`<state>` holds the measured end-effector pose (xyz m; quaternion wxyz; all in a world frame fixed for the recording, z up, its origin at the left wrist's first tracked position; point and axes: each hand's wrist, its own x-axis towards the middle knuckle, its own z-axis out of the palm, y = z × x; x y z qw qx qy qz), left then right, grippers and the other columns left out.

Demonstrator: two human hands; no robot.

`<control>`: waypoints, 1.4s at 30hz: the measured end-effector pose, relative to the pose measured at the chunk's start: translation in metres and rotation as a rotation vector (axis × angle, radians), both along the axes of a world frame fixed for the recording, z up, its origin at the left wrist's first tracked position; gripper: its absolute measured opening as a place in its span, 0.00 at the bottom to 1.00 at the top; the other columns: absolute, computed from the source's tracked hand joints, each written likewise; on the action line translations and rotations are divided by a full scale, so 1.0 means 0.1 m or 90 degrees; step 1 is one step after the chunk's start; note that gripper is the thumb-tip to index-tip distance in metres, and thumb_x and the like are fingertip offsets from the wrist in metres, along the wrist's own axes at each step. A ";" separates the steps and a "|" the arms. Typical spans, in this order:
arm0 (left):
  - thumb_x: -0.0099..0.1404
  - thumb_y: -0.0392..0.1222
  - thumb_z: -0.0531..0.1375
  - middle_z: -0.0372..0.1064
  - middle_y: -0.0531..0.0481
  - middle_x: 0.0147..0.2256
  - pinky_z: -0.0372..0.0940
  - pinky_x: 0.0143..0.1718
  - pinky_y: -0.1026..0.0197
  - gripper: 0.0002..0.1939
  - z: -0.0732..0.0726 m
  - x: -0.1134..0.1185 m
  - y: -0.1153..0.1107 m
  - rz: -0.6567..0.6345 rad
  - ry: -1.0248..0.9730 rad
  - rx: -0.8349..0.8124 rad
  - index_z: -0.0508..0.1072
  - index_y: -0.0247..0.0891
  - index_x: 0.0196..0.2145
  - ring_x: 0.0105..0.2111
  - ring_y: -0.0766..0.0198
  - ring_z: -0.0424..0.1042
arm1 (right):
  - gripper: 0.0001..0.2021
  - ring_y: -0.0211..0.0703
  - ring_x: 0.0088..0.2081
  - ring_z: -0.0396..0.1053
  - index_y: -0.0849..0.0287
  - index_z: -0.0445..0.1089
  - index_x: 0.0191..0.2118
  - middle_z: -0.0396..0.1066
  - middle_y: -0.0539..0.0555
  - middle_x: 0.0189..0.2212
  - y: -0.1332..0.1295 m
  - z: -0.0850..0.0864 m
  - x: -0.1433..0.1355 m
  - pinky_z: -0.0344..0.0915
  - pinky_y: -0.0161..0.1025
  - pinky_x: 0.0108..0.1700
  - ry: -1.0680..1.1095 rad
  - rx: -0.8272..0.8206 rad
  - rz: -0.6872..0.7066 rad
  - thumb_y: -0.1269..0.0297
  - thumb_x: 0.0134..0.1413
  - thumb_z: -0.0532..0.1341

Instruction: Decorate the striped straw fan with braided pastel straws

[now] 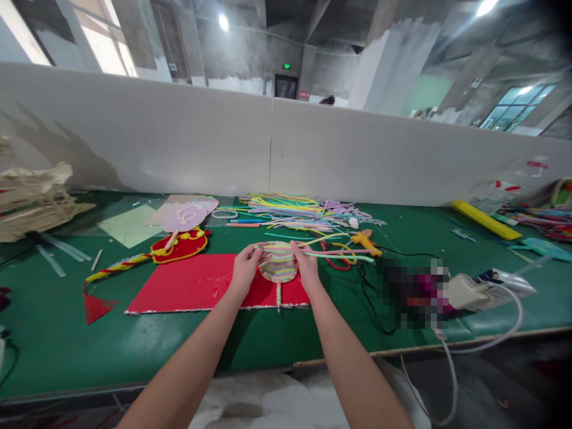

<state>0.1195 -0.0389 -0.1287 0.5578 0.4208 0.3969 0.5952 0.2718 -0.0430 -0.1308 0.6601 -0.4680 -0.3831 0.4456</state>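
Yellow-and-pink striped fan (279, 269): left hand (245, 268), fingers closed on left edge; right hand (307, 267), fingers pinching right edge.

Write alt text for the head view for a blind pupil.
The left hand and right hand hold a rounded striped piece with a twisted stem over a red board on a green table. Colourful thin strips lie beyond; a tasselled ornament lies left.

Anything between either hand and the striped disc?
Nothing visible at the left hand, which pinches the striped disc by its edge. Pastel strips extend outward past the right hand; whether any lies between it and the disc, I cannot tell.
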 end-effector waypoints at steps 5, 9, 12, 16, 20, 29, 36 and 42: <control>0.49 0.49 0.63 0.72 0.49 0.32 0.67 0.41 0.57 0.18 0.05 0.03 -0.05 -0.027 0.016 -0.010 0.71 0.33 0.34 0.32 0.63 0.72 | 0.15 0.32 0.14 0.57 0.58 0.67 0.33 0.62 0.43 0.13 -0.05 0.03 -0.05 0.54 0.31 0.17 -0.074 0.010 0.095 0.53 0.41 0.63; 0.47 0.50 0.63 0.73 0.50 0.28 0.68 0.37 0.58 0.18 0.07 0.07 -0.08 -0.086 0.073 0.000 0.71 0.34 0.32 0.31 0.60 0.73 | 0.14 0.32 0.12 0.58 0.57 0.66 0.32 0.62 0.43 0.13 -0.06 0.02 -0.05 0.54 0.30 0.16 -0.052 0.022 0.128 0.52 0.43 0.61; 0.46 0.51 0.64 0.73 0.49 0.29 0.67 0.37 0.57 0.19 0.05 0.09 -0.07 -0.142 0.093 0.006 0.70 0.34 0.32 0.31 0.59 0.73 | 0.15 0.31 0.11 0.56 0.57 0.66 0.29 0.62 0.43 0.12 -0.06 0.00 -0.04 0.51 0.30 0.13 -0.035 0.018 0.122 0.49 0.46 0.58; 0.47 0.52 0.63 0.74 0.49 0.26 0.67 0.37 0.56 0.19 0.02 0.08 -0.06 -0.208 0.122 0.015 0.68 0.34 0.31 0.30 0.58 0.74 | 0.18 0.31 0.10 0.54 0.58 0.64 0.24 0.60 0.43 0.11 -0.06 -0.02 -0.03 0.49 0.30 0.12 -0.035 -0.006 0.116 0.46 0.46 0.55; 0.50 0.52 0.61 0.72 0.50 0.23 0.67 0.30 0.60 0.16 0.04 0.06 -0.09 -0.210 0.189 0.027 0.68 0.35 0.28 0.24 0.62 0.72 | 0.21 0.31 0.11 0.54 0.58 0.65 0.20 0.58 0.44 0.10 -0.03 -0.04 -0.03 0.49 0.31 0.14 -0.059 -0.039 0.065 0.43 0.46 0.55; 0.49 0.51 0.61 0.69 0.53 0.18 0.63 0.24 0.64 0.15 0.12 0.00 -0.10 -0.219 0.194 0.034 0.66 0.36 0.22 0.18 0.67 0.67 | 0.29 0.30 0.14 0.43 0.57 0.41 0.13 0.40 0.42 0.11 -0.08 0.18 0.17 0.60 0.33 0.23 0.277 0.056 0.085 0.41 0.50 0.48; 0.49 0.52 0.61 0.69 0.52 0.18 0.62 0.23 0.65 0.16 0.13 -0.02 -0.09 -0.229 0.185 0.040 0.66 0.35 0.21 0.18 0.67 0.67 | 0.28 0.30 0.13 0.34 0.57 0.42 0.13 0.37 0.42 0.10 -0.05 0.30 0.51 0.37 0.30 0.12 0.320 0.049 0.139 0.44 0.53 0.49; 0.48 0.53 0.61 0.69 0.52 0.19 0.62 0.24 0.64 0.17 0.12 -0.05 -0.07 -0.232 0.168 0.047 0.67 0.34 0.22 0.19 0.67 0.67 | 0.28 0.30 0.12 0.35 0.57 0.41 0.12 0.38 0.42 0.10 0.00 0.38 0.81 0.37 0.30 0.12 0.347 0.061 0.117 0.47 0.56 0.47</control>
